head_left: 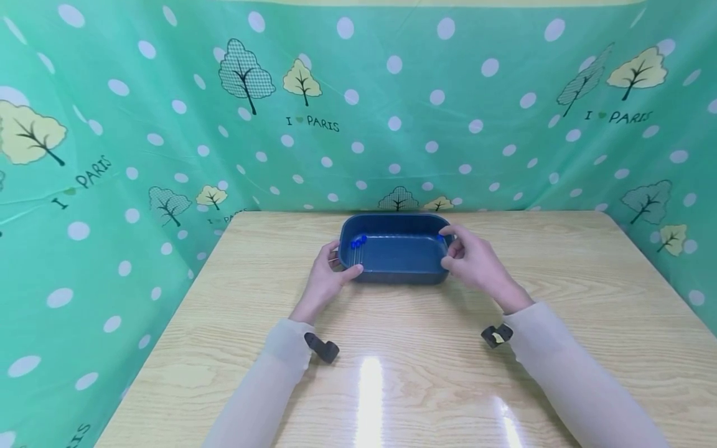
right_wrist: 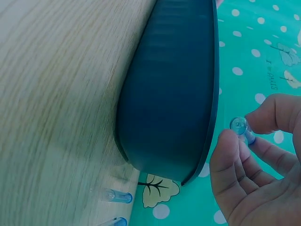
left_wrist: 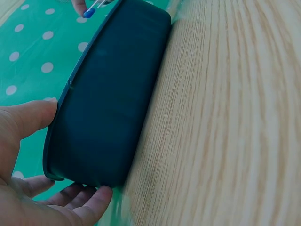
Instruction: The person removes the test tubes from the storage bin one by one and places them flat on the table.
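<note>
A dark blue rectangular box (head_left: 394, 277) stands on the table. My left hand (head_left: 327, 274) holds its left end, thumb (left_wrist: 40, 115) against the rim and fingers round the end wall. Just over the right end, my right hand (head_left: 473, 258) pinches a small clear tube with a blue cap (right_wrist: 239, 125) between thumb and fingers. The cap of that blue-capped tube (left_wrist: 89, 13) also shows at the top of the left wrist view. Several blue-capped tubes (head_left: 357, 243) lie side by side inside the box at its left.
More clear tubes with blue ends (right_wrist: 118, 196) lie on the wooden table (head_left: 414, 330) beyond the box's right end, seen in the right wrist view. A green dotted curtain (head_left: 392, 143) hangs behind the table and along its sides.
</note>
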A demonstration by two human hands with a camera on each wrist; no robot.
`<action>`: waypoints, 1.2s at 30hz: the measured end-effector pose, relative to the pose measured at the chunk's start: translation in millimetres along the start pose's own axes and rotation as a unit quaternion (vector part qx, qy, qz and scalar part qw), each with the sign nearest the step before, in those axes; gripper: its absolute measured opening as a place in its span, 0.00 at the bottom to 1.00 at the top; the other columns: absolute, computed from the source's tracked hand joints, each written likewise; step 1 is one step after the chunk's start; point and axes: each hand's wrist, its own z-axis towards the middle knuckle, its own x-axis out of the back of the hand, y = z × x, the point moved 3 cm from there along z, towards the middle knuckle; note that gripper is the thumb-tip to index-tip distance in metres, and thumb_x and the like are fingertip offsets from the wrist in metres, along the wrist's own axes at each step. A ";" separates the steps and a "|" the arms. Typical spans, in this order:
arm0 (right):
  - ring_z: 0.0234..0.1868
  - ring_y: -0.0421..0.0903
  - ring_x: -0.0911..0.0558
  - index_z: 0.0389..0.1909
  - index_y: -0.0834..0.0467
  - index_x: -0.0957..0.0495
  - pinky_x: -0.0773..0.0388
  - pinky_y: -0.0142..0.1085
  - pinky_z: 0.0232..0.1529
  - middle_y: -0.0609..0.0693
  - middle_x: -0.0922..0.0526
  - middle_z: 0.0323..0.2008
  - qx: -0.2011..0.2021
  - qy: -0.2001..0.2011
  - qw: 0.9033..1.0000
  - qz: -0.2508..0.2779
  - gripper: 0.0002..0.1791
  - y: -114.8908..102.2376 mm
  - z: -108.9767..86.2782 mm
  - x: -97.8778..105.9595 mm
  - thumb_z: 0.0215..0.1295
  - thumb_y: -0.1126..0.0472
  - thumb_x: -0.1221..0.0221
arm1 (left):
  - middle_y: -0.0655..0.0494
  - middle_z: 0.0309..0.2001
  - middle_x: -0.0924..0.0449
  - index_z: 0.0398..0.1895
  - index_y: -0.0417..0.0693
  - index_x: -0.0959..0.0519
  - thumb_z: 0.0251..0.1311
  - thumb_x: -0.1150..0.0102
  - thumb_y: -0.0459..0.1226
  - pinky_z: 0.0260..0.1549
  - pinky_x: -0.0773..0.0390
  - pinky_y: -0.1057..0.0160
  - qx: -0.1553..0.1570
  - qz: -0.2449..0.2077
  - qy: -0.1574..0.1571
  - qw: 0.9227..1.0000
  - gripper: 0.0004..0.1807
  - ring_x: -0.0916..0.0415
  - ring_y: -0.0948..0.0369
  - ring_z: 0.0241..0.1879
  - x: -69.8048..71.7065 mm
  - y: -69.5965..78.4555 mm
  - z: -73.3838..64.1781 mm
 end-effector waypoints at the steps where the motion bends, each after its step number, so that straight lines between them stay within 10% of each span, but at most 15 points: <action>1: 0.30 0.49 0.25 0.62 0.56 0.34 0.26 0.40 0.31 0.53 0.24 0.32 0.000 0.000 1.000 0.002 0.30 0.9 -0.2 0.7 0.55 0.68 0.44 | 0.43 0.63 0.34 0.70 0.49 0.41 0.50 0.28 0.44 0.59 0.31 0.50 0.000 0.001 0.000 1.000 0.45 0.33 0.50 0.61 -0.2 0.2 0.1; 36: 0.29 0.50 0.23 0.63 0.56 0.35 0.23 0.39 0.29 0.56 0.24 0.35 -0.040 0.005 0.999 -0.004 0.29 33.4 -1.4 20.7 0.60 0.64 0.41 | 0.43 0.63 0.33 0.70 0.49 0.42 0.50 0.28 0.44 0.59 0.31 0.50 0.001 0.006 0.003 1.000 0.45 0.33 0.50 0.61 -1.5 -0.1 0.3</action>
